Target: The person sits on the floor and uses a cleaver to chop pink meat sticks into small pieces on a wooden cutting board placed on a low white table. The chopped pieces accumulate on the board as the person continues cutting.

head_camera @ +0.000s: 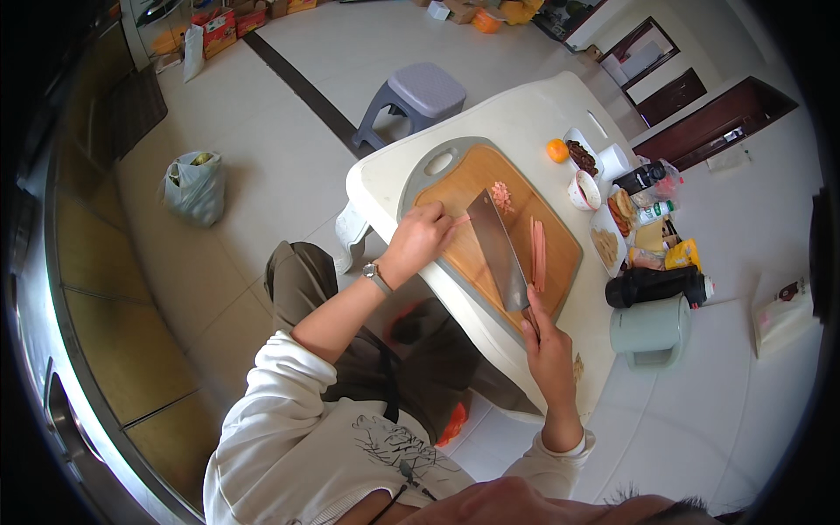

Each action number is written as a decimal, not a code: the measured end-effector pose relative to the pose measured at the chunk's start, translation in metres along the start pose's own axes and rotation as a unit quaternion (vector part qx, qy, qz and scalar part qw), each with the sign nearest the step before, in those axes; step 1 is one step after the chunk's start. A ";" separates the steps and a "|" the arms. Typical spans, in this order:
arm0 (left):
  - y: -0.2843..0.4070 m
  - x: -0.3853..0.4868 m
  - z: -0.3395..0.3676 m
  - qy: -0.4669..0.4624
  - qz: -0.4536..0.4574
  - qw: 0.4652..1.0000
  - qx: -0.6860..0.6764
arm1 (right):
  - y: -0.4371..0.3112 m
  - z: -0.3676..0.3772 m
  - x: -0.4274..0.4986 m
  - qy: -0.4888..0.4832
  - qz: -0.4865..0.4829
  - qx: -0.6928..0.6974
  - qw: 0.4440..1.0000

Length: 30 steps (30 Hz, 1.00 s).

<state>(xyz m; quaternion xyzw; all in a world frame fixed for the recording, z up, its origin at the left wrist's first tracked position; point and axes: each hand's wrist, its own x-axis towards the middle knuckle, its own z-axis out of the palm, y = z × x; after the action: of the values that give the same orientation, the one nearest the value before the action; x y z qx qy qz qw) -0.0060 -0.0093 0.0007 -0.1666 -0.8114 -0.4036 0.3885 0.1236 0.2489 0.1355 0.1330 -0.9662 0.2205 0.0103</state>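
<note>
A wooden cutting board (453, 177) with a grey rim lies across the white table. My right hand (550, 348) is closed around the handle of a cleaver (500, 252), with a finger stretched along the blade's near end. The wide blade slants over the middle of the board. Between the curled fingers of my left hand (423, 236) is a thin pink strip of what looks like ham sausage (462, 219), its end at the blade's left side. Beyond the blade sits a small heap of diced pink pieces (501, 196). Several uncut pink strips (537, 254) lie right of the blade.
Along the table's right side stand an orange (557, 151), a dish of dark food (581, 157), a small bowl (583, 191), a tray of pale strips (606, 244), a black flask (653, 287) and a pale green kettle (650, 331). A plastic stool (426, 88) stands behind the table.
</note>
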 end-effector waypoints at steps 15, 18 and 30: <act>-0.005 -0.002 0.002 -0.014 0.005 1.000 -0.004 | 0.027 0.019 -0.011 0.036 -0.006 0.074 0.997; -0.005 -0.002 0.002 -0.012 0.003 1.000 -0.004 | 0.024 0.016 -0.009 0.032 -0.004 0.073 0.997; -0.002 -0.001 0.002 -0.005 0.008 1.000 0.011 | 0.009 -0.003 0.001 -0.014 0.007 0.049 0.999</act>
<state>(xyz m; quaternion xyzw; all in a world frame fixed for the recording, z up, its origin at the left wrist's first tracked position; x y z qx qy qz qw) -0.0072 -0.0096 -0.0023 -0.1709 -0.8164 -0.3912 0.3889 0.1198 0.2581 0.1345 0.1294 -0.9553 0.2654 -0.0110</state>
